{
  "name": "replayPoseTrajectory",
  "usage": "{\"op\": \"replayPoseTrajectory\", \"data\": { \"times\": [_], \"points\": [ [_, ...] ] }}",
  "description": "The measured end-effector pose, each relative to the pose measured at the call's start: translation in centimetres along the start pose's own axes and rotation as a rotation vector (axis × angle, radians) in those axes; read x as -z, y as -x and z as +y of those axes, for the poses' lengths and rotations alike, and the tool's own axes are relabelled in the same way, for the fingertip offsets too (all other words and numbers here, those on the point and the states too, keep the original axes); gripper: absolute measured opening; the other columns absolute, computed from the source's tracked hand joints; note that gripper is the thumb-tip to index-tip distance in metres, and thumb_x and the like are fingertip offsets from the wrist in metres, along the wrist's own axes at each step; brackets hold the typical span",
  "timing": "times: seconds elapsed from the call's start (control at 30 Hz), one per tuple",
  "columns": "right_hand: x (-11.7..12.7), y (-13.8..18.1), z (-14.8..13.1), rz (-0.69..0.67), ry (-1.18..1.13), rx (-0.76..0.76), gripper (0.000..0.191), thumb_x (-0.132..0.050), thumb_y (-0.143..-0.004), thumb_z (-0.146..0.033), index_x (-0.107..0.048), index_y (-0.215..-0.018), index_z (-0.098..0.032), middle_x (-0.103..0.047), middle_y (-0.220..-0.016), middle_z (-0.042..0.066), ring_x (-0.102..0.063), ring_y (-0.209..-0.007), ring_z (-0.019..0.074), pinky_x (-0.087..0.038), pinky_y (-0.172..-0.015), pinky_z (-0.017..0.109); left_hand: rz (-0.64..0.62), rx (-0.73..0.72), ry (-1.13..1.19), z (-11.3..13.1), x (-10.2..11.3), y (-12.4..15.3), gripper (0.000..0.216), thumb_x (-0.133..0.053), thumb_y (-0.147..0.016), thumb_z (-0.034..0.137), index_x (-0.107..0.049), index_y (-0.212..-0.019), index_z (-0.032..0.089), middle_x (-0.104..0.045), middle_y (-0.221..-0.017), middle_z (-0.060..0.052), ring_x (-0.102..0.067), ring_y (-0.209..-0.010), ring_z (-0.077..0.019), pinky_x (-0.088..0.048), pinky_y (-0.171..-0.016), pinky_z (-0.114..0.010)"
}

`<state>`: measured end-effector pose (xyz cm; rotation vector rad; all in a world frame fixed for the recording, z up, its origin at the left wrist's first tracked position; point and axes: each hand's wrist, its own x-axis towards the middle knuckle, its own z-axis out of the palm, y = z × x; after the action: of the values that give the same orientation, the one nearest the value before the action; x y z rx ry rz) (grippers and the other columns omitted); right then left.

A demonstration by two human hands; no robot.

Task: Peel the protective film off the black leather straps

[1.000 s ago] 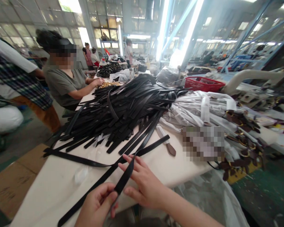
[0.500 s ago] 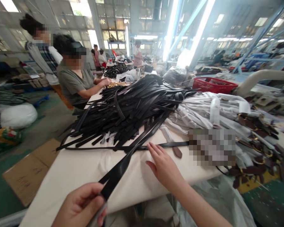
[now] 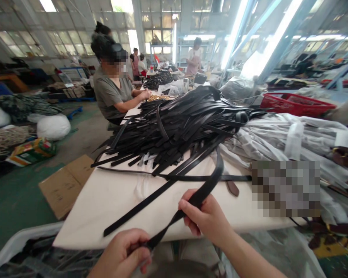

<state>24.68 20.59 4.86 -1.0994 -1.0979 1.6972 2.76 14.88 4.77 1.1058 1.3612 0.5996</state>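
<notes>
Now both hands clenched — black strap.

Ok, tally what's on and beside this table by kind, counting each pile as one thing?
black strap, gripped by left hand and right hand: 1
pile of black straps: 1
pile of white wrapped pieces: 1
red basket: 1
flattened cardboard on the floor: 1
Total: 5
</notes>
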Motion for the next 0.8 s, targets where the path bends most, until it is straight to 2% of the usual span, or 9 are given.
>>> {"op": "replayPoseTrajectory", "data": {
  "times": [0.17, 0.23, 0.33, 0.4, 0.47, 0.63, 0.67, 0.73, 0.8],
  "points": [
    [-3.0, 0.9, 1.5, 0.003, 0.175, 0.204, 0.046, -0.086, -0.052, -0.051, -0.056, -0.052, -0.016, -0.049, -0.043, -0.003, -0.041, -0.039, 0.0074, -0.029, -0.037, 0.02, -0.024, -0.12, 0.023, 1.1, -1.4, -0.4, 0.02, -0.063, -0.077, 0.032, -0.068, -0.073, 0.013, -0.063, -0.062, -0.002, -0.057, -0.058, -0.0156, -0.043, -0.056, -0.023],
    [-2.9, 0.7, 2.1, -0.095, 0.147, 0.217, 0.042, -0.087, -0.05, -0.051, -0.067, -0.061, -0.016, -0.052, -0.046, -0.002, -0.041, -0.041, 0.0078, -0.028, -0.038, 0.021, -0.042, -0.133, 0.067, 0.7, -1.3, -0.4, 0.021, -0.065, -0.076, 0.033, -0.068, -0.071, 0.013, -0.061, -0.061, -0.002, -0.056, -0.057, -0.015, -0.042, -0.055, -0.022],
    [-1.8, 0.3, 1.7, -0.12, 0.07, 0.192, 0.046, -0.077, -0.065, -0.058, -0.075, -0.086, -0.017, -0.047, -0.043, -0.004, -0.035, -0.036, 0.0065, -0.023, -0.035, 0.02, -0.047, -0.103, 0.105, -0.4, -0.1, -0.1, 0.019, -0.064, -0.078, 0.032, -0.066, -0.073, 0.013, -0.064, -0.061, -0.002, -0.056, -0.054, -0.0142, -0.042, -0.054, -0.022],
    [-1.7, -0.1, 0.9, -0.011, 0.12, 0.229, 0.039, -0.07, -0.075, -0.054, -0.076, -0.081, -0.017, -0.046, -0.04, -0.004, -0.034, -0.034, 0.0061, -0.023, -0.035, 0.02, -0.024, -0.105, 0.09, -0.9, 0.8, 0.2, 0.018, -0.062, -0.081, 0.03, -0.066, -0.076, 0.013, -0.065, -0.062, -0.003, -0.057, -0.053, -0.0135, -0.043, -0.055, -0.023],
    [-2.7, -0.2, 0.4, 0.06, 0.233, 0.289, 0.034, -0.07, -0.077, -0.05, -0.077, -0.073, -0.017, -0.053, -0.043, -0.001, -0.04, -0.036, 0.0074, -0.029, -0.037, 0.02, 0.014, -0.139, 0.065, -0.9, 1.4, 0.3, 0.02, -0.06, -0.084, 0.03, -0.067, -0.076, 0.013, -0.066, -0.064, -0.003, -0.057, -0.054, -0.0135, -0.044, -0.056, -0.023],
    [-6.3, -0.3, 1.2, -0.185, 0.379, 0.278, 0.033, -0.063, -0.083, -0.05, -0.079, -0.084, -0.021, -0.057, -0.048, 0.0, -0.048, -0.042, 0.0101, -0.035, -0.039, 0.02, 0.088, -0.227, 0.006, -0.5, 2.8, 1.1, 0.021, -0.06, -0.083, 0.03, -0.07, -0.078, 0.013, -0.067, -0.065, -0.003, -0.059, -0.057, -0.0144, -0.045, -0.056, -0.023],
    [-6.6, -0.4, 1.3, -0.166, 0.393, 0.305, 0.031, -0.063, -0.084, -0.048, -0.079, -0.088, -0.022, -0.06, -0.052, 0.001, -0.051, -0.045, 0.0112, -0.037, -0.042, 0.021, 0.113, -0.219, 0.009, -0.6, 3.3, 1.5, 0.02, -0.061, -0.082, 0.031, -0.071, -0.079, 0.014, -0.067, -0.063, -0.003, -0.059, -0.056, -0.0142, -0.044, -0.055, -0.022],
    [-6.9, -0.9, 1.3, -0.023, 0.384, 0.405, 0.028, -0.063, -0.084, -0.046, -0.078, -0.088, -0.023, -0.063, -0.059, 0.002, -0.053, -0.051, 0.0128, -0.041, -0.047, 0.023, 0.2, -0.179, 0.039, -1.1, 4.5, 2.5, 0.019, -0.064, -0.079, 0.032, -0.071, -0.079, 0.014, -0.066, -0.058, -0.002, -0.057, -0.051, -0.0134, -0.043, -0.052, -0.021],
    [-7.4, -1.6, 1.3, 0.078, 0.344, 0.49, 0.031, -0.059, -0.087, -0.045, -0.078, -0.08, -0.022, -0.058, -0.053, 0.001, -0.049, -0.048, 0.0118, -0.04, -0.048, 0.023, 0.279, -0.141, 0.069, -1.6, 5.6, 3.5, 0.021, -0.068, -0.075, 0.033, -0.071, -0.081, 0.014, -0.066, -0.056, -0.002, -0.057, -0.048, -0.0134, -0.043, -0.049, -0.021]
  ]
}}
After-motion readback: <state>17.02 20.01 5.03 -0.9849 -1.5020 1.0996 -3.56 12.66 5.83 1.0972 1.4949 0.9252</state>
